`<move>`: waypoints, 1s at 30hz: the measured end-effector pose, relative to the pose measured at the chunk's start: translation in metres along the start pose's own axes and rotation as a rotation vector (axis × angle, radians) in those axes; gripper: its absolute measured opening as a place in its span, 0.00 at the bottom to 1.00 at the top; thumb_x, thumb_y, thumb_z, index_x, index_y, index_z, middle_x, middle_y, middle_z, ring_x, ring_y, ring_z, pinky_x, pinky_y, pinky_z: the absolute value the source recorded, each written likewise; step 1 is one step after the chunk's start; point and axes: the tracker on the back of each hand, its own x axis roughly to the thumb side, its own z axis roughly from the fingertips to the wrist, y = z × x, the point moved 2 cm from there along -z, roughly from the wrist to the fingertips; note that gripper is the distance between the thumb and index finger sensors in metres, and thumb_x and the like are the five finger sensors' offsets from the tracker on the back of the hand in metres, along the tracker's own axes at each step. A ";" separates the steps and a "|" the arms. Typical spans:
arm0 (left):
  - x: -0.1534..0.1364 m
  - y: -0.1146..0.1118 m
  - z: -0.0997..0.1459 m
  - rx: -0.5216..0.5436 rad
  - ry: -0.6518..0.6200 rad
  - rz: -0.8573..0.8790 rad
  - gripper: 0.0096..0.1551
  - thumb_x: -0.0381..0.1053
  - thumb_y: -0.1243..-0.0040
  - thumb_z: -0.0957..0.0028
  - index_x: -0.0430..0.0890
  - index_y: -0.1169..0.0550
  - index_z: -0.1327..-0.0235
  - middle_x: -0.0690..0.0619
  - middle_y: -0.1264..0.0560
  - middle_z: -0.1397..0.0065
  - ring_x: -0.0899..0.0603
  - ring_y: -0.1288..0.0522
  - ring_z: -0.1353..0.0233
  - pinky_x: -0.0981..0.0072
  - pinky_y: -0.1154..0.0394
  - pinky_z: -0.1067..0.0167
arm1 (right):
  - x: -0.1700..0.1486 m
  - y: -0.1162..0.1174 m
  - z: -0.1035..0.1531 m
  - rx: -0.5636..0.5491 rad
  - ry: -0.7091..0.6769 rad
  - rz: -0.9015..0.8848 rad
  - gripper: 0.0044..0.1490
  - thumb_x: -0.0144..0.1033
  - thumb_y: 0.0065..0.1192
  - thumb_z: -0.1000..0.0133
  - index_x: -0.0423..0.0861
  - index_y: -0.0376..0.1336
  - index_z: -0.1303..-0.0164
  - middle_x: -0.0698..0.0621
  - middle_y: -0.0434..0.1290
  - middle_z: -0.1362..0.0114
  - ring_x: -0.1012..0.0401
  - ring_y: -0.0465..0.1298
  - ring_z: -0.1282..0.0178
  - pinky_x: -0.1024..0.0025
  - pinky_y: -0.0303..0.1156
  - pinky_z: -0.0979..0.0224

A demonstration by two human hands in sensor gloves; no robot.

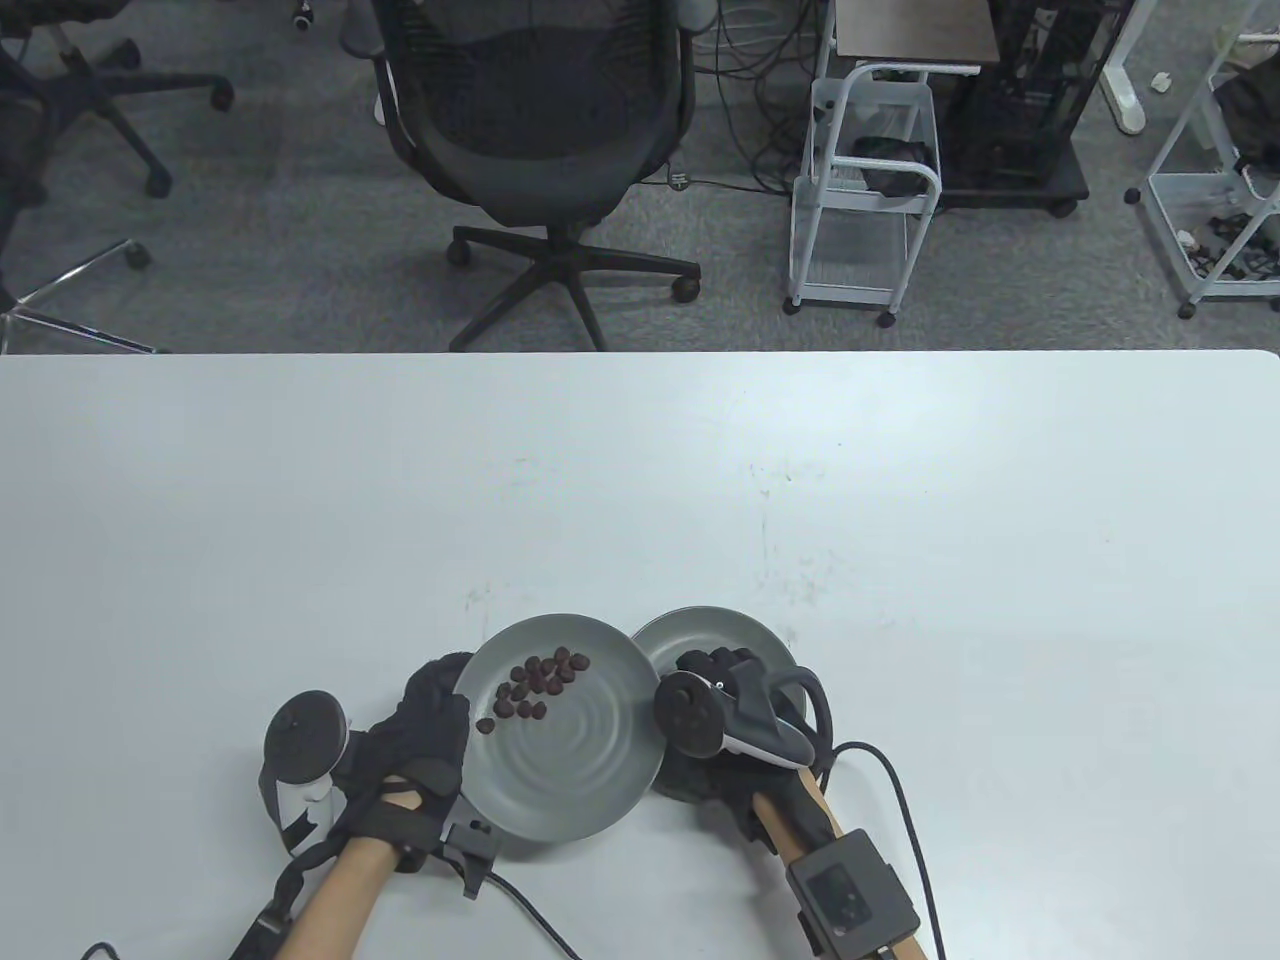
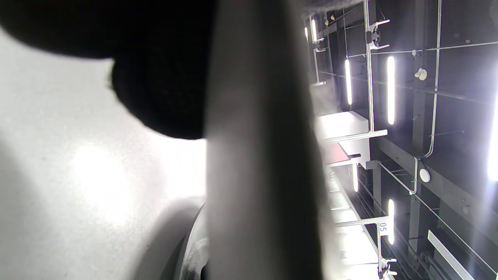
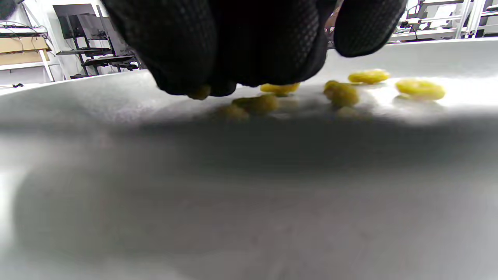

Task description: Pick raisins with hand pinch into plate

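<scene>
My left hand grips the left rim of a grey plate that overlaps the second plate's edge. Several dark raisins lie on its upper left part. In the left wrist view the plate rim shows edge-on beside a dark gloved finger. My right hand reaches down into a second grey plate on the right. In the right wrist view its fingertips are bunched and pinch a yellow raisin just above this plate. Several yellow raisins lie behind.
Both plates sit near the front edge of the white table. Cables trail from both wrists toward the front edge. A black office chair and a white wire cart stand beyond the far edge.
</scene>
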 end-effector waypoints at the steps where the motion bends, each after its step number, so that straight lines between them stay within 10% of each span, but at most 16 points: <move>1: 0.000 0.000 0.000 0.001 0.000 0.001 0.32 0.49 0.49 0.48 0.42 0.33 0.30 0.39 0.20 0.45 0.41 0.13 0.70 0.55 0.16 0.74 | 0.001 0.000 0.000 0.002 0.000 0.004 0.24 0.42 0.69 0.46 0.48 0.72 0.40 0.47 0.75 0.39 0.51 0.76 0.45 0.38 0.66 0.24; 15: 0.000 0.002 0.000 0.012 0.006 0.004 0.32 0.49 0.49 0.48 0.42 0.33 0.30 0.39 0.20 0.45 0.41 0.13 0.70 0.55 0.16 0.74 | 0.003 -0.005 0.004 -0.041 -0.008 0.016 0.26 0.45 0.67 0.45 0.48 0.72 0.38 0.47 0.75 0.38 0.51 0.77 0.44 0.38 0.66 0.25; 30: -0.001 0.013 -0.003 0.072 0.028 0.044 0.32 0.49 0.49 0.48 0.42 0.34 0.29 0.39 0.20 0.44 0.41 0.13 0.69 0.55 0.16 0.73 | 0.003 -0.088 0.062 -0.222 0.037 -0.019 0.42 0.50 0.61 0.42 0.44 0.60 0.19 0.39 0.62 0.16 0.39 0.68 0.22 0.33 0.59 0.22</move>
